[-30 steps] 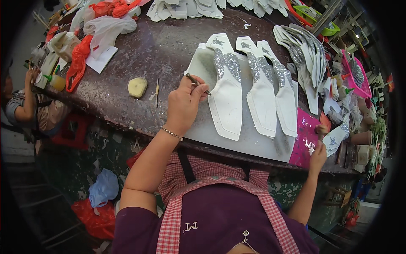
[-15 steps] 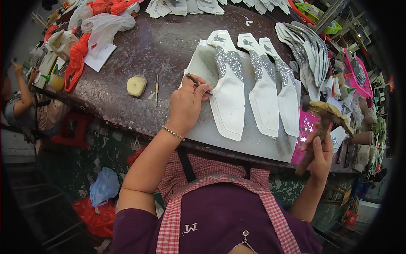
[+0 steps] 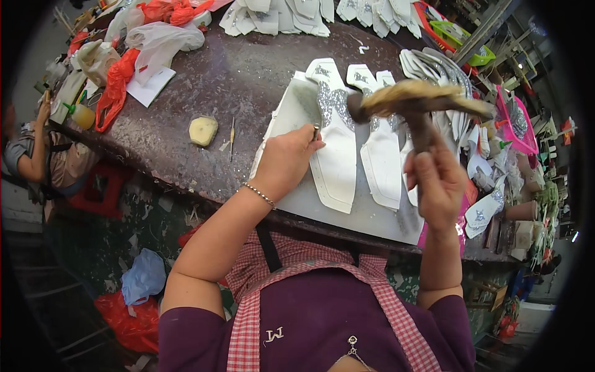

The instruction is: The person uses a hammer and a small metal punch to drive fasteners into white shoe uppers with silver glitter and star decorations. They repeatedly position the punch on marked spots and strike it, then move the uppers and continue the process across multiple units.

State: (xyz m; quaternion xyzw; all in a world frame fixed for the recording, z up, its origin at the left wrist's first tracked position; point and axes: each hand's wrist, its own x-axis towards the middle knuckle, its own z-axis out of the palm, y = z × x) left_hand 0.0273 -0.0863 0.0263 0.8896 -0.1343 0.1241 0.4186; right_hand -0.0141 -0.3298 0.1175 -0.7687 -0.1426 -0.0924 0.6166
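Observation:
My left hand [image 3: 286,160] is closed around a slim dark metal punch [image 3: 316,131], held upright at the left edge of a white cut piece with silver glitter [image 3: 336,170]. Its lower tip is hidden by my fingers. My right hand [image 3: 439,186] grips the handle of a hammer [image 3: 423,102], raised above the pieces, its worn head wrapped in something yellowish. Beside the first piece lies a second white glitter piece [image 3: 382,166]. A third one [image 3: 406,175] is partly covered by the hammer and my right hand. All three rest on a pale cutting board [image 3: 282,133].
Left of the board lie a yellowish block [image 3: 202,131] and a thin awl-like tool [image 3: 232,139]. More white pieces [image 3: 276,17] are piled at the back. A pink basket [image 3: 519,121] stands at right; plastic bags [image 3: 164,43] lie at far left, near another person [image 3: 46,149].
My right hand has lifted the hammer up and leftward over the pieces. The punch in my left hand has gone from slanted to upright at the first piece's edge.

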